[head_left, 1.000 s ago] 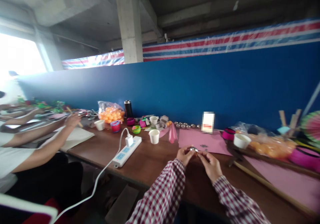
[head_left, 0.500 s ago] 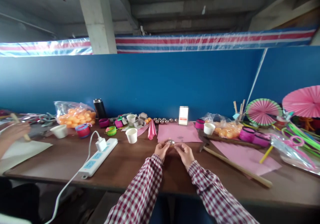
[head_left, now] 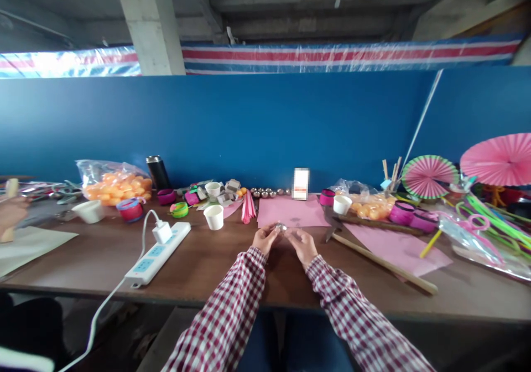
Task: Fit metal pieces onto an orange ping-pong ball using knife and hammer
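Note:
My left hand [head_left: 265,239] is closed in a pinch on a small shiny silver ball [head_left: 281,227], partly covered by the fingertips. Close beside it, my right hand [head_left: 303,244] has thumb and fingers pinched together, the tips nearly meeting the left ones; whatever they hold is too small to make out. Both hands are just above the brown table, at the near edge of a pink paper sheet [head_left: 290,208]. Behind that sheet, a row of similar silver balls [head_left: 265,193] lies by the blue partition, next to an upright phone with a blurred screen [head_left: 301,184].
A hammer [head_left: 381,261] lies to the right, over more pink paper [head_left: 398,244]. White cups [head_left: 214,217], a power strip [head_left: 157,254] with its cable, and a bag of orange balls [head_left: 118,188] are on the left. Another person's hand [head_left: 13,214] works at far left.
The view has shifted slightly, so the table items sit a little further left and higher. My hands keep their pinch around the silver ball, fingertips slightly closer together.

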`<action>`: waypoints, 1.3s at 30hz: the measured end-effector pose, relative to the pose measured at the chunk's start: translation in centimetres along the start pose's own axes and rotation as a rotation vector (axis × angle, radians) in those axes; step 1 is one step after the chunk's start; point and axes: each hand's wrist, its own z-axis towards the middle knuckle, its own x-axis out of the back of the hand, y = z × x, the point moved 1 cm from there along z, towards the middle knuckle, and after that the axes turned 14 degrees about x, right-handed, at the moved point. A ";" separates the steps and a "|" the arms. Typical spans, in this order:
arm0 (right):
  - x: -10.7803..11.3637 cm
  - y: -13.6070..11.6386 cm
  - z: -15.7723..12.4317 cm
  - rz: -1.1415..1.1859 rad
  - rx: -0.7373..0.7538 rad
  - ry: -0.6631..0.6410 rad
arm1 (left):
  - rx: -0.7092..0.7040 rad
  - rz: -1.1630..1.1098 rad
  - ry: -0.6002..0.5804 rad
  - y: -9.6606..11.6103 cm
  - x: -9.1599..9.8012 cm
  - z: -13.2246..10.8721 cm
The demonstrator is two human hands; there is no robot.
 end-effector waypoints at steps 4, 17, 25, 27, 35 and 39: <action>0.1 0.1 0.0 0.005 -0.012 -0.012 | -0.005 0.005 0.009 -0.2 0.2 0.4; 0.0 -0.4 0.0 0.025 -0.026 -0.030 | -0.038 0.040 0.014 -0.5 0.6 0.9; 0.0 -0.5 0.0 0.013 -0.027 -0.035 | -0.050 0.048 0.011 -0.4 0.5 0.7; 0.0 -0.5 0.0 0.013 -0.028 -0.039 | -0.055 0.048 0.013 -0.4 0.5 0.7; 0.1 -0.7 0.0 0.005 -0.031 -0.044 | -0.071 0.066 0.022 -0.4 0.5 0.7; 0.1 -0.6 0.0 0.004 -0.038 -0.046 | -0.086 0.090 0.028 -0.4 0.5 0.7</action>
